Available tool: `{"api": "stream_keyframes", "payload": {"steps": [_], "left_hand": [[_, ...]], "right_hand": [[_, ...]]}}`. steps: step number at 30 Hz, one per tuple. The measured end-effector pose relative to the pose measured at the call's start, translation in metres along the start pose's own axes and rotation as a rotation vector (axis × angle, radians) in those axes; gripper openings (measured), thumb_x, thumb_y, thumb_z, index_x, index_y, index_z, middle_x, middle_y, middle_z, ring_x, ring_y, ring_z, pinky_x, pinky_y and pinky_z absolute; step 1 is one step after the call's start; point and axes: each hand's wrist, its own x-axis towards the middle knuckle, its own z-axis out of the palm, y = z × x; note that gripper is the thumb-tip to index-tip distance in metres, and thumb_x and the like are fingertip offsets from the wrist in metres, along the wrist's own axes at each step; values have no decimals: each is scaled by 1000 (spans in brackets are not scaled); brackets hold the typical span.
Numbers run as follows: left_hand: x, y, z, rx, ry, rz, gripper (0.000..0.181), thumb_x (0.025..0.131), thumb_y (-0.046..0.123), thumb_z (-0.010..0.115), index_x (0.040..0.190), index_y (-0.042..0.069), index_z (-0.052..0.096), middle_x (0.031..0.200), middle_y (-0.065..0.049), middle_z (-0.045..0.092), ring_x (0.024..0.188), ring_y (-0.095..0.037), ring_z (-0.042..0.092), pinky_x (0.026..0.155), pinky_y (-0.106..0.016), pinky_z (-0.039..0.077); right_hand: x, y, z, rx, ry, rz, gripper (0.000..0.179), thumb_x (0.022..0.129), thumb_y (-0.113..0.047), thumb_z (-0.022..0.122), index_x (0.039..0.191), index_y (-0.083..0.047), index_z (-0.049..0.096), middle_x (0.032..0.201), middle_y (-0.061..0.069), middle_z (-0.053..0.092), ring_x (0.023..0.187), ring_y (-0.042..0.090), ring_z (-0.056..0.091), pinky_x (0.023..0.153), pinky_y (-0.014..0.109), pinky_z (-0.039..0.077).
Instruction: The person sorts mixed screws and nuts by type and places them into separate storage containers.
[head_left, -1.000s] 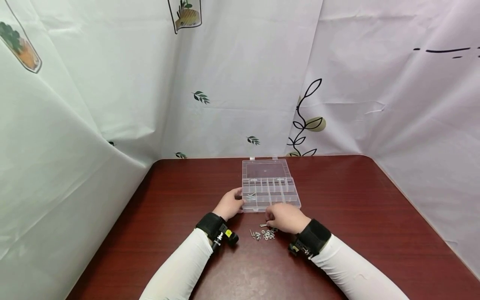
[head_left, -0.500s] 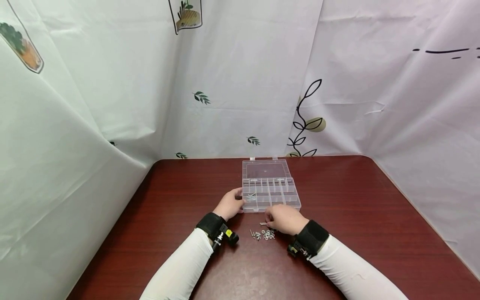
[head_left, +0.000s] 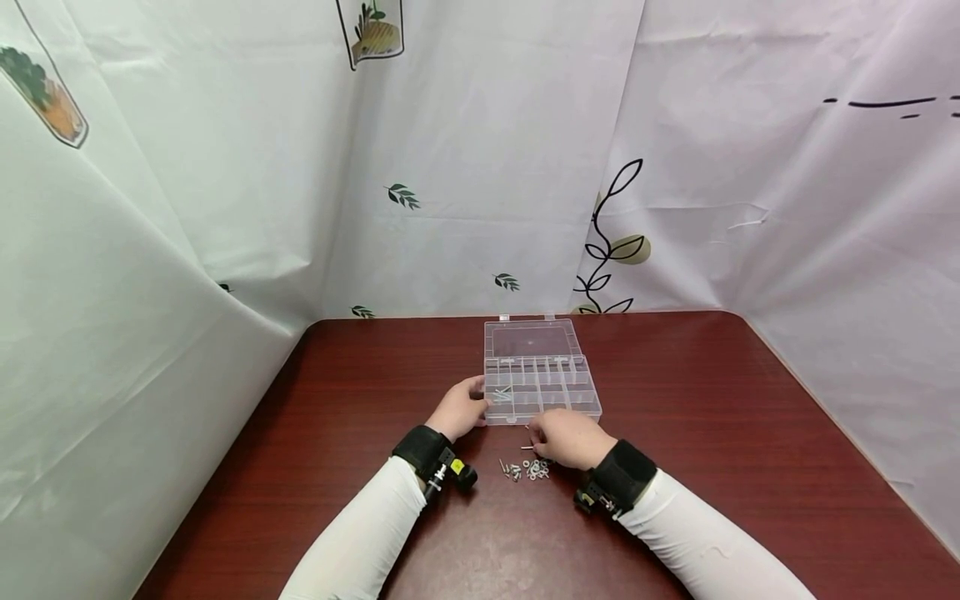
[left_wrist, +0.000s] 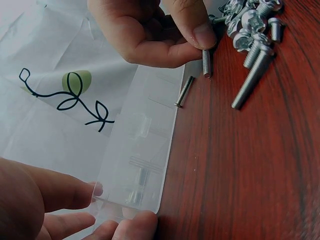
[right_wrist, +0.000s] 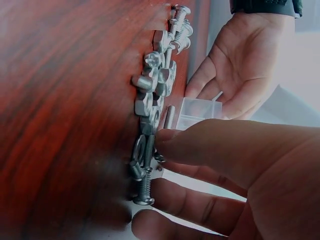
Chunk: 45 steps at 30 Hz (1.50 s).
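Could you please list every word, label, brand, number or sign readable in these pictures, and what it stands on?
No text can be read.
Clear box, screws: no legible markings.
Left wrist's yellow patch, right wrist's yellow patch: too small to tell.
White backdrop: drawn plants and dashes, no legible words.

I'm seeing soft light spreading over the table (head_left: 675, 400), a milky glare sitting on its near side. Behind it, the white curtain (head_left: 465, 150) is glowing, faint shadows lying in its folds. In the wrist views the table is looking darker, its grain blurring in places, while the screws (left_wrist: 243, 41) on it are glinting coldly
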Motion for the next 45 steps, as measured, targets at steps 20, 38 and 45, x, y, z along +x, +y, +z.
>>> {"api": "stream_keyframes", "payload": {"steps": [20,38,45], "left_hand": [[0,2,-1,11,-5,8,54,96,2,59,148,-1,42,134,-22,55,97,-25,65,68,-33,61],[-1,2,-1,18,-7,9,56,95,1,60,148,-3,41,142,-24,49,97,-27,65,68,-33,61],[-1,1,-2,23,-18,1,56,97,4,59,149,-1,39,145,-24,46,96,-27,66,69,-32,61]], "right_hand": [[8,-5,-13,75,109,62,19,81,-14,65,69,-22,53,62,-12,48,54,6,43,50,24,38],[68,-2,-14,210,180,269,14,88,-17,64,76,-14,58,68,-2,54,58,14,47,55,28,39],[90,-1,-10,210,132,317,19,89,-15,61,71,-14,55,63,-2,50,54,15,44,52,28,34]]}}
